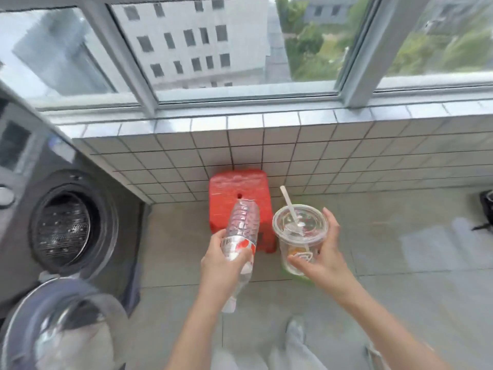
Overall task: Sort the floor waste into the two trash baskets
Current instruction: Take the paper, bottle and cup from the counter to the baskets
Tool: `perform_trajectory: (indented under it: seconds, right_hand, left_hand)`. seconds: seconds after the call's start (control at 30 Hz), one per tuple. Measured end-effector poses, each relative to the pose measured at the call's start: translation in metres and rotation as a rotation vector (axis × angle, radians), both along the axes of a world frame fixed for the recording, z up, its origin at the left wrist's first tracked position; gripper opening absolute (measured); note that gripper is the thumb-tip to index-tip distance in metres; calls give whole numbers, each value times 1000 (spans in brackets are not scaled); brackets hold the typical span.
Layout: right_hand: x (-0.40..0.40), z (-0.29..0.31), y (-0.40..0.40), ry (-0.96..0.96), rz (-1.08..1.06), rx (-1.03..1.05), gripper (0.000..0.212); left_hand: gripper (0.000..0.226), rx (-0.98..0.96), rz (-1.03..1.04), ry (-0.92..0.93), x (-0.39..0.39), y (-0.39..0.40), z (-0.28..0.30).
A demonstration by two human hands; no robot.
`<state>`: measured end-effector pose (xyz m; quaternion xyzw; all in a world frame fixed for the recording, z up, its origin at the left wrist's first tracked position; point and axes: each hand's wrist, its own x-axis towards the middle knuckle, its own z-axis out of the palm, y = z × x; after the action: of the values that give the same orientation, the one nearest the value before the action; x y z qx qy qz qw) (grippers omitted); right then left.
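Note:
My left hand [222, 259] grips a clear plastic water bottle [244, 225] with a red-and-white label, held upside down with its neck pointing toward me. My right hand [324, 259] holds a clear plastic cup [298, 236] with a domed lid and a white straw. Both are held above a red basket [234, 188] that stands on the floor against the tiled wall. A green basket [306, 280] shows only as a green edge behind and below the cup; the rest of it is hidden.
A grey washing machine [58, 228] stands at the left with its round door [53, 324] swung open toward me. A white-tiled low wall and a window run across the back. A dark object [485, 209] sits at the right edge. Tiled floor extends to the right.

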<state>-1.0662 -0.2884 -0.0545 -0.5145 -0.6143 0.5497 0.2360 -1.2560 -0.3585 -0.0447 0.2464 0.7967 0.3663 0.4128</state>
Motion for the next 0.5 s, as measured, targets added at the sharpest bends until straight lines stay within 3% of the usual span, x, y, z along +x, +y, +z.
perform_trajectory:
  seconds: [0.23, 0.4, 0.5]
  right_hand:
    - [98, -43, 66, -16, -152, -53, 99]
    - [125, -96, 112, -12, -259, -81, 99]
    - [130, -132, 136, -42, -307, -106, 99]
  left_hand:
    - [61, -126, -152, -83, 92, 84, -50]
    - [67, -222, -194, -149, 112, 135, -100]
    - [56, -290, -219, -214, 115, 167, -133]
